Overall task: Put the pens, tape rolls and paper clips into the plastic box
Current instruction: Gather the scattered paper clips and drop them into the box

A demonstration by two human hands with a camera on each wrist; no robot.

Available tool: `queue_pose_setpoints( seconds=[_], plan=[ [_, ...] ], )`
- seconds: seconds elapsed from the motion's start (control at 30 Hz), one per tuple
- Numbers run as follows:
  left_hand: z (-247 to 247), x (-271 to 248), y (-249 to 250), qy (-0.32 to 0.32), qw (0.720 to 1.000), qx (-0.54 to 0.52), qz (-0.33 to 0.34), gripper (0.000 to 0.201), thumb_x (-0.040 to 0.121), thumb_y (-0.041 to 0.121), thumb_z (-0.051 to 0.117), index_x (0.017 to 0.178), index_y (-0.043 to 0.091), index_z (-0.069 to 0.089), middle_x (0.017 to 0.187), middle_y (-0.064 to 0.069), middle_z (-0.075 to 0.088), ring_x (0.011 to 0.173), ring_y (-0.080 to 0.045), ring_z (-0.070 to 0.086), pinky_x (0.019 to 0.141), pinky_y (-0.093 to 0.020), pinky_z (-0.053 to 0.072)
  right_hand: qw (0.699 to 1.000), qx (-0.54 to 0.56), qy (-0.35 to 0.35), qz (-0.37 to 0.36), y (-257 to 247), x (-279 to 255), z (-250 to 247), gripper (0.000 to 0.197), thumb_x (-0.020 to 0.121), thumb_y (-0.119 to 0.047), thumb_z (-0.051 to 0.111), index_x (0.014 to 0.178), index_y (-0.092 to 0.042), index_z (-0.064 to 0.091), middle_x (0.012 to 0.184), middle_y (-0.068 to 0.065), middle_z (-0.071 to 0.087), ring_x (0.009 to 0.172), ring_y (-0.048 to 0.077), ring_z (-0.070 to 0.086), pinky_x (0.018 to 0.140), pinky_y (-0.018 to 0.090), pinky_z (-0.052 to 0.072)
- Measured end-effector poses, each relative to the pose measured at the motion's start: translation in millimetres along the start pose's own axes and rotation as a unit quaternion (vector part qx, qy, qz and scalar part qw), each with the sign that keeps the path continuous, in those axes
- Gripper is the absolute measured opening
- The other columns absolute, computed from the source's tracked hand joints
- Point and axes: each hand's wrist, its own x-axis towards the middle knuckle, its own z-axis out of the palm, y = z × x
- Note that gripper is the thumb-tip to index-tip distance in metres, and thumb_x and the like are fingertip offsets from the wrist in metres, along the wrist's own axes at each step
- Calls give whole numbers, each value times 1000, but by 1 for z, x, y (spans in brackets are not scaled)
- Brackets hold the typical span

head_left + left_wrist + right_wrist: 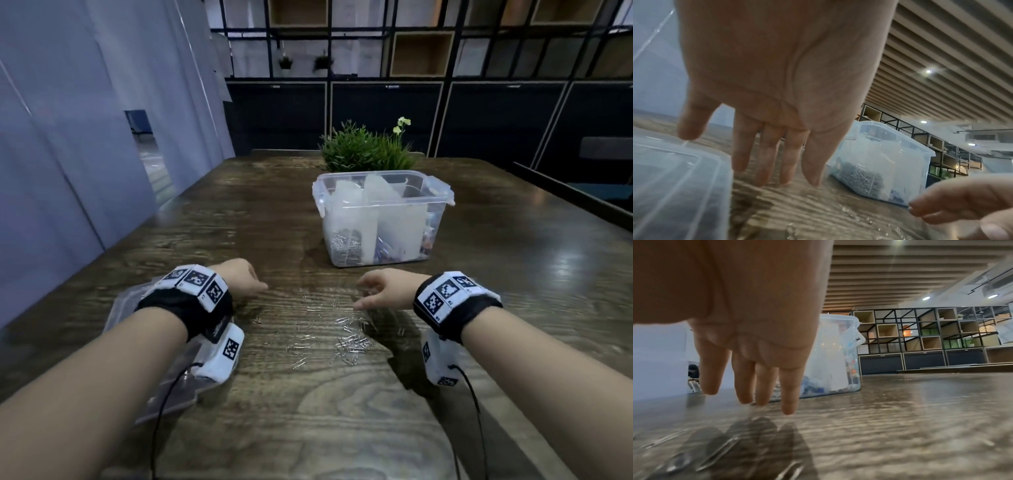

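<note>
Head view: both hands, left hand [241,277] and right hand [383,289], hover with fingers relaxed, empty, flanking paper clips [346,337] scattered on the worktop [496,274].

Dark wooden table [239,219]; plastic box [380,219], paper clips [346,339], lid [171,394], plant [363,147].

Silver paper clips [346,337] loose on table; clear plastic box [380,219] open, upright behind.
</note>
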Motion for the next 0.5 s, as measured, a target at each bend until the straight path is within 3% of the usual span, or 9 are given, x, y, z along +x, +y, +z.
queue_pose_setpoints(
  seconds=[0.1,0.23,0.4,0.5],
  plan=[
    [10,-11,-14,-43,998,37,-7,42,94,41,53,122,11,63,122,-5,64,111,-20,59,91,-30,46,1000,7,-17,-16,-22,3,10,74,85,-52,67,146,-22,39,147,-2,46,132,14,45,103,22,32],
    [11,-17,-34,-61,995,72,-18,54,99,44,40,142,11,41,142,-6,47,128,-20,45,103,-29,35,998,9,-28,-52,-52,13,20,72,87,-51,65,147,-23,38,150,-2,42,135,16,42,105,24,32],
    [13,-14,-57,-64,996,63,-4,47,104,38,28,136,11,48,138,-6,51,125,-20,46,103,-29,32,993,-1,-70,-95,-89,36,32,70,88,-52,62,148,-28,36,152,-3,39,137,17,39,106,27,31],
    [12,-6,-70,-46,998,43,6,43,104,36,30,129,12,54,133,-5,54,120,-20,50,100,-29,34,991,-12,-80,-108,-104,50,38,73,86,-55,64,148,-30,36,153,-5,38,139,17,36,109,29,30]
  ],
)
